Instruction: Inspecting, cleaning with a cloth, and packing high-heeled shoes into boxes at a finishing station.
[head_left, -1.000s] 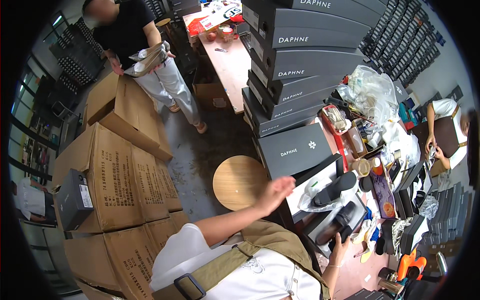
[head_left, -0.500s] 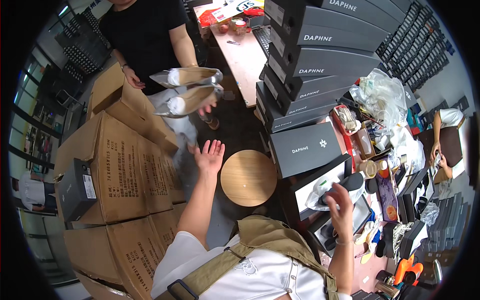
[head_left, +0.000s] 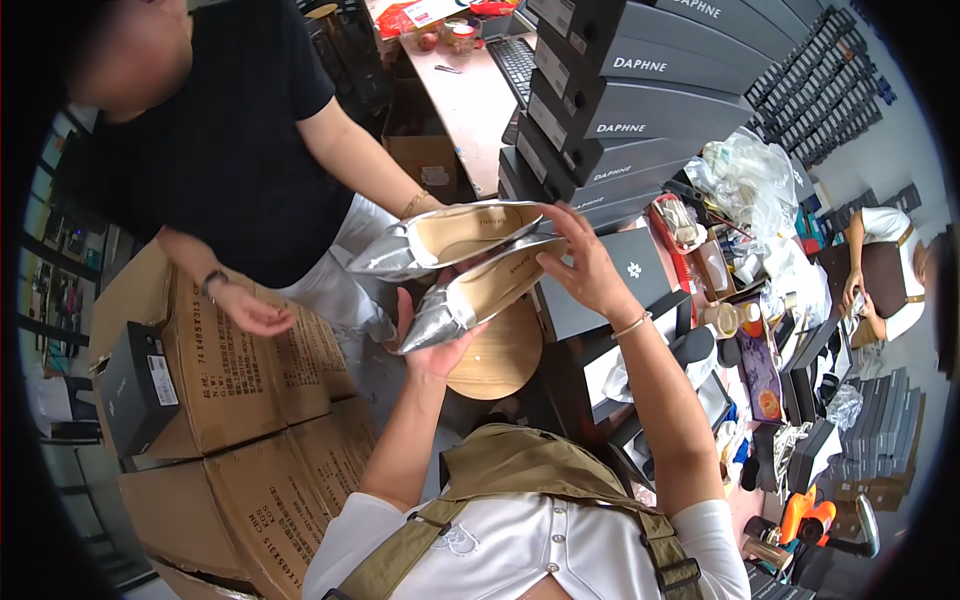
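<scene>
A pair of pointed silver flat shoes with beige insoles is in front of me, toes toward the left. My left hand (head_left: 437, 357) cups the toe of the nearer shoe (head_left: 438, 318) from below, thumb up along its side. At the heel ends, my right hand (head_left: 592, 268) closes its fingers and thumb round the backs of the shoes. A co-worker's arm reaches to the farther shoe (head_left: 392, 253), and that hand is mostly hidden behind the pair. The co-worker's other hand (head_left: 255, 308) hangs free over the cartons.
Below the shoes stands a round wooden stool (head_left: 497, 358). Large cartons (head_left: 225, 375) fill the left side, with a grey shoebox (head_left: 140, 390) on them. Stacked grey shoeboxes (head_left: 640, 95) rise at the right, beside a cluttered bench with plastic bags (head_left: 745, 185) and an open box.
The co-worker has leaned closer, and the shoes have come toward me. My left hand has met the nearer toe. My right hand has left the bench items and taken the heels.
</scene>
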